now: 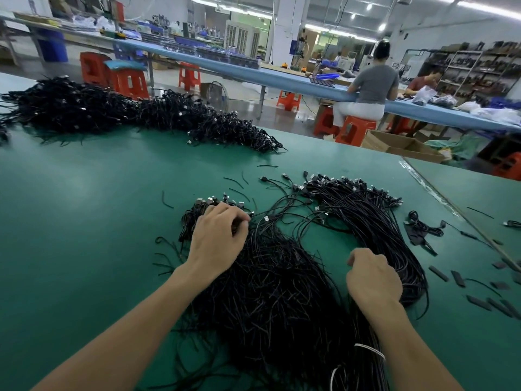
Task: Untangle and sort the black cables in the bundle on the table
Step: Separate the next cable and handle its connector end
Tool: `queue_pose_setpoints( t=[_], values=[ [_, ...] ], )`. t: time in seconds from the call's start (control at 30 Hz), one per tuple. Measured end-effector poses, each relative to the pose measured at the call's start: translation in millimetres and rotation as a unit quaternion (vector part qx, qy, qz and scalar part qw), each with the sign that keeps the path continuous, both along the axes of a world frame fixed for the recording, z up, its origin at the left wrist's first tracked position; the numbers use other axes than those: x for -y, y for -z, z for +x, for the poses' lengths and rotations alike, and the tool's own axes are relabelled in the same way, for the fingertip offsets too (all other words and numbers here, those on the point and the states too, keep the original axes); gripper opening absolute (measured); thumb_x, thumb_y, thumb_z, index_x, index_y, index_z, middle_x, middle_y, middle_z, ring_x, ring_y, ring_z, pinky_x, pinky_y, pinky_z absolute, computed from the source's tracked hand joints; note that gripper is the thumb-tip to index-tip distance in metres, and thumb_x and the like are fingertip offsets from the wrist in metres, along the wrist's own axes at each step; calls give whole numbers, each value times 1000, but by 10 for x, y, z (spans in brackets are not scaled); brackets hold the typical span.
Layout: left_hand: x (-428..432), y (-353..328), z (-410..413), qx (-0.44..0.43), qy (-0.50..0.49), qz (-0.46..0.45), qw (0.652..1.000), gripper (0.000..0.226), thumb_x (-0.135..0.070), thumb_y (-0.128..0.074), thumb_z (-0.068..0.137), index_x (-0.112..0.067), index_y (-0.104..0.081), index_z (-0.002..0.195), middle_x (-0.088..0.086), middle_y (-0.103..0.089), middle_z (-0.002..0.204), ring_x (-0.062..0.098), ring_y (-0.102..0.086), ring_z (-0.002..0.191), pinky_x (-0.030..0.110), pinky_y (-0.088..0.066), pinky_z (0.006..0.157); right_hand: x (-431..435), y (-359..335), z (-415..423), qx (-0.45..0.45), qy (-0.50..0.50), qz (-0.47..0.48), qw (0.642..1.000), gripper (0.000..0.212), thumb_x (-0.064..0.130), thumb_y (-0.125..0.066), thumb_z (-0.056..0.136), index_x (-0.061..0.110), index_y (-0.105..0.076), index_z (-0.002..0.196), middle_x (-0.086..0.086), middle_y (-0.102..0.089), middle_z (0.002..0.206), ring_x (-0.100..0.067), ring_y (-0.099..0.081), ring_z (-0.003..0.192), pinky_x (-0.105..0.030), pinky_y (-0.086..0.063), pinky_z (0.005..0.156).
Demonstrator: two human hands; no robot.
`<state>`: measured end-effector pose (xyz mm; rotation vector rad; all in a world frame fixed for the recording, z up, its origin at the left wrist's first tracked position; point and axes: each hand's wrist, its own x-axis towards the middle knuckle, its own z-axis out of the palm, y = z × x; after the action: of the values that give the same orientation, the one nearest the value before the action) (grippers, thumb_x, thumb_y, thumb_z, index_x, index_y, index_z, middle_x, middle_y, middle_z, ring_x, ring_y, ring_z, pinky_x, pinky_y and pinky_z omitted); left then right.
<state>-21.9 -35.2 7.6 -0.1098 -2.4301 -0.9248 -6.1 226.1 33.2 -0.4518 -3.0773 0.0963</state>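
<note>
Your bundle [270, 292] of black cables lies on the green desk [84, 207] right in front of you, between your two forearms and spreading out past them. It splits into two lobes. The near-left lobe is a dense tangle, and a longer arc [380, 221] sweeps away to the right and curls back, ending in a fan of connector ends [338, 182].

Your left hand [218, 235] sits on the far left tip of the tangle, fingers curled down and clamped on a clump of cable ends there. A few plugs poke out just beyond your knuckles.

Your right hand [372, 277] rests knuckles-up on the inner edge of the arc, fingers curled under. The back of the hand hides the fingertips, so you cannot tell whether they pinch a strand or merely press on it.

A white tie [369, 349] wraps the strands close beside your right forearm. Short loose ties [234, 182] lie scattered on the desk beyond the bundle. To the right are a small coil [423, 224] and several flat black pieces [479, 303], all apart from the bundle.

Well apart, along the far left of the desk, a long far pile [112, 111] of black cables stretches out. Beyond the desk, a seated person [369, 83] works at a blue bench [282, 80], with orange stools [129, 80] around it.
</note>
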Motion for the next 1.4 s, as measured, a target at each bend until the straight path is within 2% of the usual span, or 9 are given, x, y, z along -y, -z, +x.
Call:
queue_pose_setpoints(
  t=[0.13,0.27,0.33,0.43,0.67,0.9,1.13,1.23,1.4],
  values=[
    [-163,-31,65,-7,52,41,998,8,-21,-63,94,-23,-70,98,-13,-63,93,10,-54,94,28,-46,90,5,25,-75,-46,8,-241,969,33,10,-44,99,14,-55,129,-5,-59,88,-16,-47,63,-30,-37,61],
    [-314,-17,148,20,115,33,993,8,-23,-62,95,-25,-68,99,-17,-62,89,7,-57,90,27,-50,86,27,-22,-102,-128,94,-478,864,21,8,-39,99,-11,-47,92,0,-33,59,-18,-28,55,-38,-31,64],
    [-359,4,174,30,132,30,990,7,-25,-63,94,-27,-68,98,-20,-62,86,3,-56,88,27,-50,85,126,-108,-20,-147,56,-443,883,28,14,-37,102,19,-64,96,3,-41,60,-16,-36,54,-36,-32,61],
    [-420,15,206,51,157,27,986,18,-24,-67,92,-28,-65,109,-20,-61,83,0,-55,83,26,-49,80,388,-251,143,-127,-68,-340,929,42,16,-44,99,21,-39,57,14,-38,46,-5,-32,41,-20,-28,43],
    [-719,-40,217,100,270,15,958,67,-13,-56,86,-28,-40,149,-11,-71,97,10,-64,91,19,-45,88,661,-354,589,-110,-234,-341,904,12,23,-63,94,20,-74,90,12,-68,75,11,-61,70,-3,-43,61],
    [-835,-31,42,70,226,54,970,35,-31,-42,106,-12,-68,121,5,-73,107,21,-66,100,43,-50,93,422,-465,686,-112,-293,-402,860,13,30,-75,85,27,-71,73,10,-67,62,-3,-57,53,-15,-42,52],
    [-713,-344,114,-191,105,173,960,51,-49,-31,105,-19,-65,80,-20,-55,71,3,-54,70,27,-45,67,165,-363,510,-109,-196,-275,935,54,62,-41,94,17,-61,71,8,-43,45,-7,-33,36,-26,-30,47],
    [-657,-563,218,-274,91,203,936,49,-56,-32,101,-22,-47,70,-16,-44,66,9,-44,58,19,-35,55,182,-345,437,-107,-189,-334,917,72,70,-43,86,0,-50,69,7,-37,46,-7,-27,39,-21,-27,42],
    [-396,-657,262,-246,87,233,937,57,-70,-36,92,-22,-41,61,-10,-41,78,10,-41,74,24,-37,68,204,-411,511,-226,-170,-442,851,59,66,-52,83,19,-32,54,12,-30,46,-6,-25,44,-28,-27,45]
  ],
)
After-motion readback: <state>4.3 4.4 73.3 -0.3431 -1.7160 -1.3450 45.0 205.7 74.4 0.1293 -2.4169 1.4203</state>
